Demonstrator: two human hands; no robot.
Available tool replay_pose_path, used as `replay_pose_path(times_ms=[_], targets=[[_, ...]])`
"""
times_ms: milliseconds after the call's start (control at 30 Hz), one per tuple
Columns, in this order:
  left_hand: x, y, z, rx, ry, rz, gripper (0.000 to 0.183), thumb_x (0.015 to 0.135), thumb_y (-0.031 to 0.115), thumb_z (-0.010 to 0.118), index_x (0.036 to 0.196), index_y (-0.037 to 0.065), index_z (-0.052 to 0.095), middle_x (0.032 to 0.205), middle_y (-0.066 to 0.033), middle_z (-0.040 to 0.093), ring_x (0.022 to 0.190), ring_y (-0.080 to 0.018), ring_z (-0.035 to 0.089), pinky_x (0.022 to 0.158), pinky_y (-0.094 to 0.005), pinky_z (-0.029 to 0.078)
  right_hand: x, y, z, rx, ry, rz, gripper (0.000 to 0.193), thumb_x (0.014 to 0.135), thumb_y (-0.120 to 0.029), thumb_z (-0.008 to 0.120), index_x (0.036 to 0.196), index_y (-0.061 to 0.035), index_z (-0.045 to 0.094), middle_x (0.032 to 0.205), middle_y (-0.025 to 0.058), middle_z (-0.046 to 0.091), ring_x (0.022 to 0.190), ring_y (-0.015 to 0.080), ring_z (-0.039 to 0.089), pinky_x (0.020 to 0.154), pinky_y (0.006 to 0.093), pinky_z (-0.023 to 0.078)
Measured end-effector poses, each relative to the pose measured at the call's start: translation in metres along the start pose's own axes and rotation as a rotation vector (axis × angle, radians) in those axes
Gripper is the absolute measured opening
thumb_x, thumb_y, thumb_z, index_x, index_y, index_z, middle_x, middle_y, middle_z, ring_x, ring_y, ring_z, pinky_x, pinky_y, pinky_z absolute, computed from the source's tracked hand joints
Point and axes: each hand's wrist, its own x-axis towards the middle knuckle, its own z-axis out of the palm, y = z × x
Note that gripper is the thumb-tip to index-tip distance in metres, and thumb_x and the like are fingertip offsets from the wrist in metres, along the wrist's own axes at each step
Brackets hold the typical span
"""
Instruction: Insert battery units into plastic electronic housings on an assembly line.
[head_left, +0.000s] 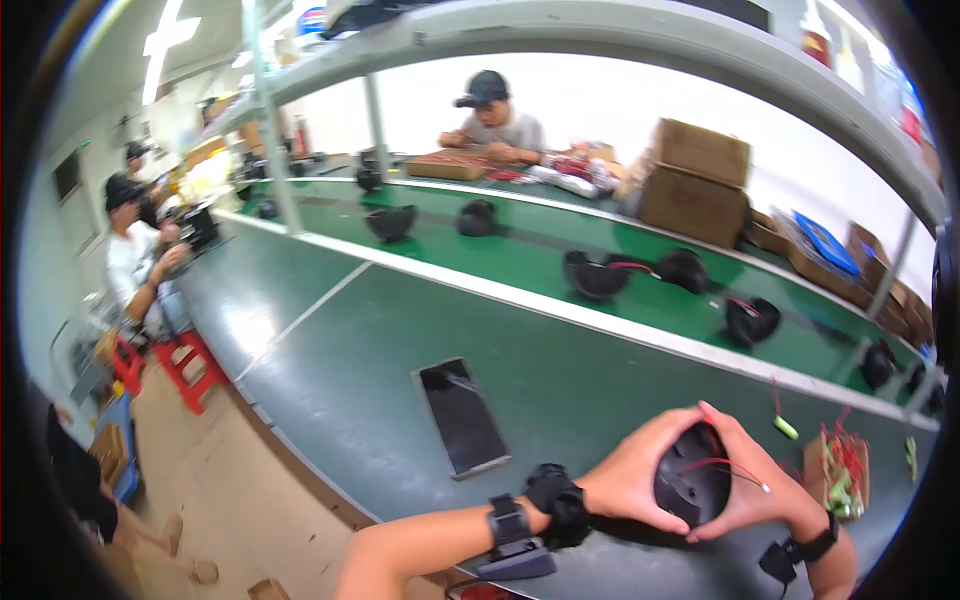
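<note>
Between my two hands, just above the green bench, is a black bowl-shaped plastic shell [692, 482], its hollow side facing up. A thin red wire with a small white plug trails across its opening. My left hand [632, 472] wraps the shell's left side, and my right hand [752, 475] wraps its right side; the fingertips meet at the far rim and the thumbs come together at the near rim. Right of my hands stands a small cardboard box [815, 470] with red wires and green cells. A single green cell [785, 427] with a red lead lies beyond my right hand.
A dark phone [461, 415] lies left of my hands. Past a white rail [520, 297], several black shells, one here [597, 275], sit on a green belt. Cardboard boxes [695, 185] stand behind it. A grey shelf [600, 35] spans overhead. Other people work across and at left.
</note>
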Motion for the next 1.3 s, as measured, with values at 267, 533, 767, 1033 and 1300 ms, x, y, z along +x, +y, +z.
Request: replay_pose_path(times_ms=[267,533,767,1033,1300], targets=[[-0.002,-0.010,-0.005,0.095,0.175,-0.208,0.116,0.051,0.036,0.092,0.142,0.006,0.027,0.138,-0.0138,0.035,0.130,-0.0287,0.038,0.101,-0.0470,0.036,-0.002,0.034,-0.012,-0.075,0.255,0.107,0.117,0.045,-0.041,0.091,0.136,0.0076,0.034,0.132,0.0236,0.045,0.121,0.0334,0.048,0.104,0.0368,0.036],[0.001,-0.006,-0.001,0.112,0.114,-0.240,0.075,0.059,0.029,0.088,0.120,0.005,0.051,0.118,-0.0096,0.053,0.111,-0.0230,0.054,0.094,-0.0393,0.044,0.047,0.094,-0.143,0.102,0.769,0.434,0.098,0.053,-0.041,0.088,0.132,-0.0014,0.047,0.121,0.0157,0.056,0.116,0.0256,0.051,0.102,0.0350,0.037],[-0.003,-0.008,-0.007,0.187,0.085,-0.189,0.063,0.063,0.033,0.085,0.109,0.002,0.055,0.106,-0.0119,0.057,0.100,-0.0269,0.057,0.088,-0.0354,0.046,0.128,0.117,-0.112,0.089,0.664,0.374,0.094,0.044,-0.053,0.088,0.116,-0.0008,0.059,0.113,0.0150,0.061,0.103,0.0235,0.061,0.092,0.0337,0.047],[0.002,-0.010,-0.004,0.199,0.067,-0.142,0.061,0.059,0.027,0.088,0.106,0.003,0.057,0.104,-0.0114,0.059,0.097,-0.0241,0.059,0.086,-0.0337,0.046,0.181,0.189,-0.051,-0.394,0.489,0.636,0.131,0.039,-0.067,0.082,0.134,0.0075,0.033,0.131,0.0290,0.046,0.117,0.0381,0.052,0.097,0.0404,0.045],[0.002,-0.010,-0.005,0.188,0.090,-0.166,0.058,0.058,0.026,0.089,0.103,0.003,0.058,0.102,-0.0115,0.059,0.096,-0.0243,0.059,0.085,-0.0343,0.047,0.148,0.187,-0.121,-0.216,0.856,0.523,0.105,0.056,-0.063,0.077,0.127,0.0083,0.047,0.120,0.0265,0.058,0.112,0.0350,0.058,0.095,0.0382,0.046]])
